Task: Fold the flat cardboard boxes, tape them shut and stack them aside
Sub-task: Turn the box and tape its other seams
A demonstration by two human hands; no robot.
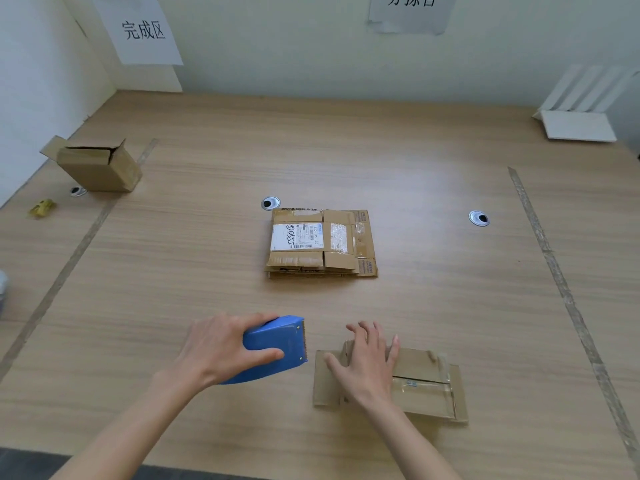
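stack of flat boxes (320, 242) mid-table, folded box (98, 166) far left, bare table (433, 161) between

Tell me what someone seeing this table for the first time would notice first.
Probably the bright blue tape dispenser gripped in the left hand near the front, beside the right hand pressing flat on a small cardboard box. Next, the stack of flattened boxes with a white shipping label at the table's centre, then the folded box at far left.

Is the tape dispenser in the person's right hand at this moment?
No, the left hand grips the blue tape dispenser, while the right hand rests flat on the small cardboard box.
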